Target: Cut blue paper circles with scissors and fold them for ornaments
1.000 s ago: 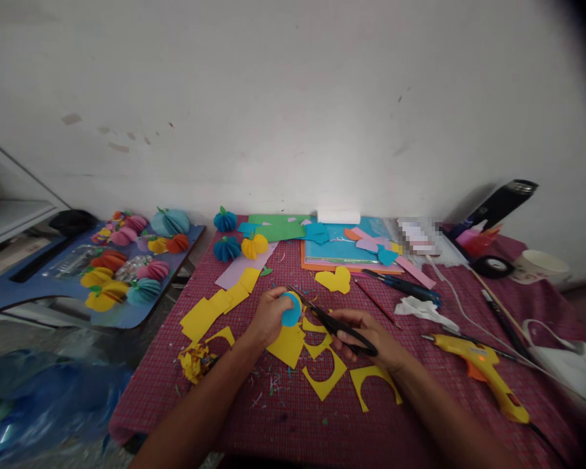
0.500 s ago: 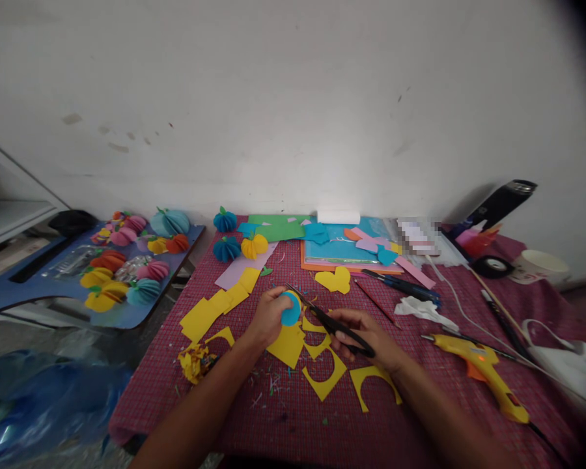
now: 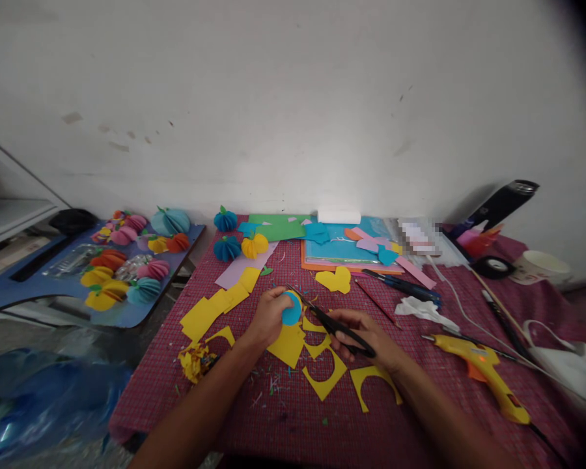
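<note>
Between the fingers of my left hand (image 3: 268, 318) is a blue paper circle (image 3: 291, 309), with yellow paper showing along its edge. My right hand (image 3: 361, 333) is closed round the handles of black scissors (image 3: 339, 326). Their blades point up and left and lie against the right edge of the circle. Under and beside the hands are yellow paper offcuts (image 3: 328, 378) with round cut-outs, and a yellow paper piece (image 3: 288, 346). To the left of my left hand runs a row of yellow paper squares (image 3: 217, 305).
A yellow glue gun (image 3: 488, 371) lies at right, near a blue-handled cutter (image 3: 405, 286) and a red pencil (image 3: 377, 303). Coloured sheets (image 3: 332, 251) are stacked at the back. Paper pumpkins (image 3: 227, 249) stand at back left, more on a blue side table (image 3: 137, 312).
</note>
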Demonstrator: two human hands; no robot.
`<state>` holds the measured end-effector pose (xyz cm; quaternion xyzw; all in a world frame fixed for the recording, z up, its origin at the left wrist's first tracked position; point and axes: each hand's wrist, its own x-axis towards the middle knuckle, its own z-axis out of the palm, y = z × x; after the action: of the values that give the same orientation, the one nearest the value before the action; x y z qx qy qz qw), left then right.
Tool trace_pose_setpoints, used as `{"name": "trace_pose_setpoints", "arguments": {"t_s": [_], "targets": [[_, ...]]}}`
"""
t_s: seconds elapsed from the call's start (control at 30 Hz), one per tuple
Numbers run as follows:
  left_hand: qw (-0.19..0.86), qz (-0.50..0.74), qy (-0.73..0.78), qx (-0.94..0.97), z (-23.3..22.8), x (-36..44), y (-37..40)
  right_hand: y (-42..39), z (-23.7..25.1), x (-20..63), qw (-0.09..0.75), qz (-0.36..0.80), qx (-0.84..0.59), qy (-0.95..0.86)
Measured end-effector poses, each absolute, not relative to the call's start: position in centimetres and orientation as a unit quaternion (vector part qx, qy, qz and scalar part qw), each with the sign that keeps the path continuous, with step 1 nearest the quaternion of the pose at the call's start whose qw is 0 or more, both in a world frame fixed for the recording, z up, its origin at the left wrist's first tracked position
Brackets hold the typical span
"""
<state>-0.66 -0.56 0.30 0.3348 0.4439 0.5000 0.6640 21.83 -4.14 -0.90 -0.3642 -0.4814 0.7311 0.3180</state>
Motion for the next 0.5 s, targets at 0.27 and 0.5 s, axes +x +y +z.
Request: {"name": "trace_pose_setpoints", "arguments": {"t_s": [0.27,0.5], "targets": [[0.664,0.499,0.441,0.34,-0.03,-0.75,-0.46,-4.12,-0.36,21.74,0.306,0.721,-0.379,-0.493],[0.663,0.5,0.439,0.342,-0.2,-0.77,-0.39,-4.18,-0.59,21.79,0.308,0.725,-0.375,-0.489]]}}
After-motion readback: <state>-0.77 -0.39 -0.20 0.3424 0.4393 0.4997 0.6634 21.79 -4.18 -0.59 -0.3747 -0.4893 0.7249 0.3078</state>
